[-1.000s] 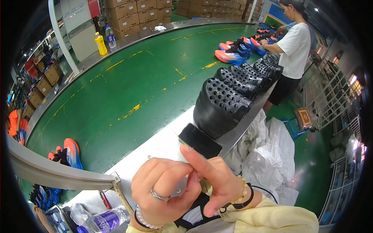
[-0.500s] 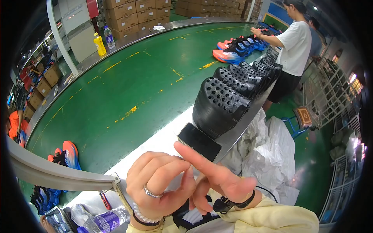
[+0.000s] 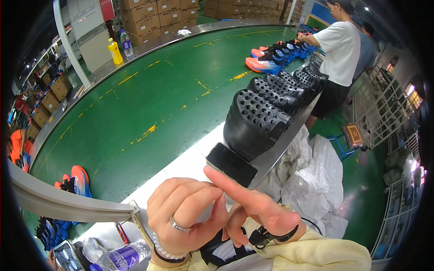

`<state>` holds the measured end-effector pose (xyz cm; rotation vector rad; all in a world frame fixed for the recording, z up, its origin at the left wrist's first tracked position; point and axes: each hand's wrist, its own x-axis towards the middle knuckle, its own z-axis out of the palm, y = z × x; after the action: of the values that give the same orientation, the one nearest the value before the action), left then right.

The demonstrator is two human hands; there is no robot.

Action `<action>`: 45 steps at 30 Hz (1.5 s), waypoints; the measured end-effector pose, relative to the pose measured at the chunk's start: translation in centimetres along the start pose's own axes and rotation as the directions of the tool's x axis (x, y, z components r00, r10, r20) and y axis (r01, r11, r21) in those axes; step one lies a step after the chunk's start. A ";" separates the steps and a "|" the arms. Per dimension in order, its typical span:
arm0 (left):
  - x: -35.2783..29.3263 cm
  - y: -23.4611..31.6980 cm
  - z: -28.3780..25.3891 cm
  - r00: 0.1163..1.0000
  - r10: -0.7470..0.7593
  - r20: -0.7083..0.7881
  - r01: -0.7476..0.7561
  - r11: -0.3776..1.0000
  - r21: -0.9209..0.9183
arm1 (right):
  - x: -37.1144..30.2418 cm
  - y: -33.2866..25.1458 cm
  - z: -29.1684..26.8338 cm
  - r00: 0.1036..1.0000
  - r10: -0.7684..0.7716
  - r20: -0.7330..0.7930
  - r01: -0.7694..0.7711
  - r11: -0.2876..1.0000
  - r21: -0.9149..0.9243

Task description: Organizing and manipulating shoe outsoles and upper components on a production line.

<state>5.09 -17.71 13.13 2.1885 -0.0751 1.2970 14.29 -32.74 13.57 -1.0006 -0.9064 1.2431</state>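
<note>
Leftward of the left hand (image 3: 186, 216), a bin (image 3: 80, 257) holds bluish items (image 3: 68, 255).

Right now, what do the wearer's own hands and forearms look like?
No gloves. The left hand wears a silver ring, with a white beaded bracelet and a dark band at its wrist. The right hand has a black strap at its wrist, and a pale yellow sleeve covers that forearm.
</note>
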 end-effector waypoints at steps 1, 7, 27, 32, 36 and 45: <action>0.0 0.1 -0.1 1.000 -0.018 0.010 0.018 1.000 0.003 | 0.0 0.1 0.1 1.000 -0.020 0.007 0.020 1.000 0.001; 0.0 0.2 -0.1 0.999 0.004 0.036 -0.004 1.000 0.000 | 0.1 0.5 -0.1 0.998 -0.054 -0.023 0.050 0.991 -0.124; 0.2 -0.1 0.2 0.996 0.083 0.042 -0.084 0.996 0.022 | -0.4 -0.1 0.0 0.999 0.019 -0.042 -0.016 0.997 0.079; 0.0 0.2 0.3 0.991 0.126 0.048 -0.131 0.981 0.142 | -0.4 0.6 -0.2 0.997 -0.049 -0.052 0.047 0.998 -0.053; -0.3 0.6 0.8 0.986 0.121 0.117 -0.152 0.938 0.311 | -0.1 1.1 -1.0 0.989 -0.127 -0.074 0.097 0.944 -0.316; -0.2 -0.1 1.3 0.989 0.103 0.107 -0.131 0.945 0.301 | 0.5 1.6 -0.2 0.979 -0.120 -0.166 0.080 0.970 -0.229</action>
<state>6.02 -18.31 12.45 2.5420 -0.0412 1.3488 14.07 -32.17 11.94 -1.2071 -0.9564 0.9645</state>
